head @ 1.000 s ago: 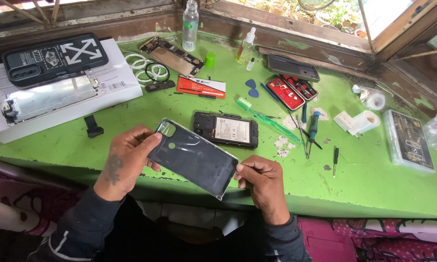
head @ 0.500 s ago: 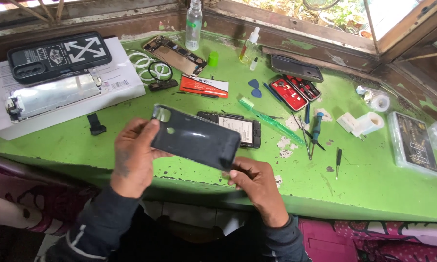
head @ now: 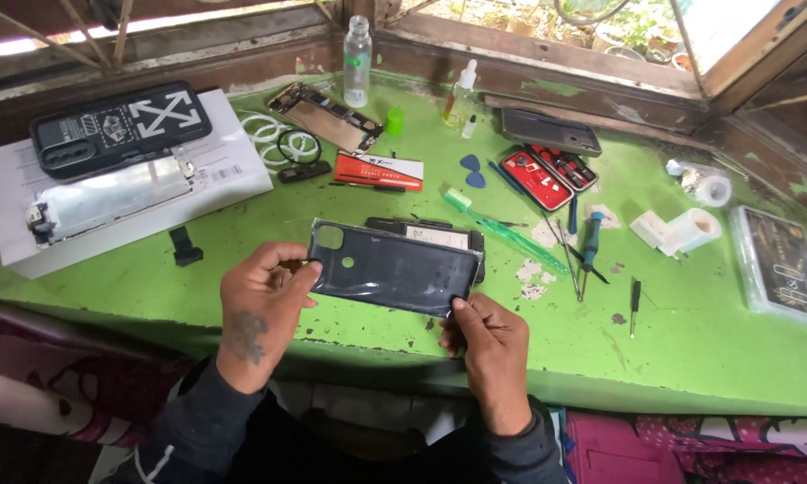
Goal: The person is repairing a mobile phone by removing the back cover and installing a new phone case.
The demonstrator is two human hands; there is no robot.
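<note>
At the far left of the green table (head: 350,188) a white box (head: 233,175) carries a black phone case (head: 121,130) with a white crossed-arrow design and a silvery phone frame (head: 108,197) below it. Just right of the box lie white rings (head: 273,134), an opened phone (head: 325,116) showing its insides, and a clear bottle (head: 357,63) standing upright near the window ledge. The left hand (head: 260,309) grips the left end of a dark phone back cover (head: 393,267), thumb on top and fingers curled under it, pinching its edge. The cover is held flat just above the table's near edge, over a dark phone (head: 435,235) lying behind it. The right hand (head: 491,345) pinches the cover's lower right corner between thumb and bent fingers. Further right lie a green toothbrush (head: 511,235), a red tray (head: 547,168), a blue-handled screwdriver (head: 590,242) and a roll of white tape (head: 713,186).
</note>
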